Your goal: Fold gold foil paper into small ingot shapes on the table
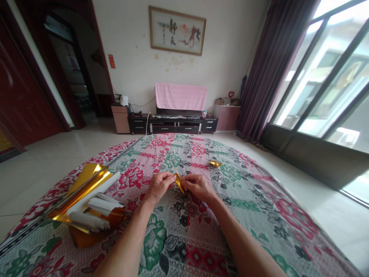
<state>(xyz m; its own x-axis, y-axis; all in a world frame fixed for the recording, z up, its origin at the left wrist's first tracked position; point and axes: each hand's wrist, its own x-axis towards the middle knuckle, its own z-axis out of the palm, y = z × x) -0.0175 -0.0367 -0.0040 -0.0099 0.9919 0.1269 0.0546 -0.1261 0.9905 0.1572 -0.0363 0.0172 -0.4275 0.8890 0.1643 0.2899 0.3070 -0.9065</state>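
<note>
Between my two hands is a small folded piece of gold foil paper point(180, 182), held above the flowered cloth. My left hand point(159, 185) pinches its left edge with thumb and forefinger. On the other side, my right hand point(199, 186) grips the right edge, also in a pinch. Beyond my right hand lies a small folded gold shape point(215, 164) on the cloth. To the left of my left forearm rests a pile of gold foil sheets point(95, 179), some with white backs rolled or curled up.
A patterned cloth point(175, 231) with roses covers the rounded surface in front of me. Farther off stand a low black cabinet point(178, 127) and a screen under a pink cloth point(181, 96). Purple curtains point(273, 65) and a large window are on the right.
</note>
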